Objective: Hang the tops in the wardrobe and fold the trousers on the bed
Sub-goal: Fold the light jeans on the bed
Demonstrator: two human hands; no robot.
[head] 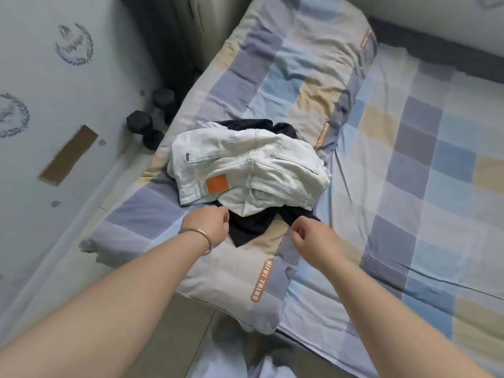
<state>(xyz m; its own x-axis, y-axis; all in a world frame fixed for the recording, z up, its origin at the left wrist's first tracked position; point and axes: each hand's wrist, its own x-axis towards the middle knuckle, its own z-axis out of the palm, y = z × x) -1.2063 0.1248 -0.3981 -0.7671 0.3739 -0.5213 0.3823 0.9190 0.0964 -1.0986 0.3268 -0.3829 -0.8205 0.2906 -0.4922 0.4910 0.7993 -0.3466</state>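
A pile of clothes lies on the folded checked quilt (272, 268) on the bed. Pale, almost white jeans (253, 170) with an orange patch are bunched on top. Under them lies a black garment (251, 227), whose lower edge sticks out towards me. My left hand (207, 225), with a metal bangle on the wrist, has its fingers curled at the black garment's left edge. My right hand (313, 237) pinches at its right edge, thumb against fingers. The grip points themselves are partly hidden by the fingers.
The bed sheet (422, 173) with blue, grey and beige squares spreads out to the right. Black dumbbells (148, 126) sit on the floor between the bed and a pale printed wall panel (41, 105) on the left. No wardrobe is in view.
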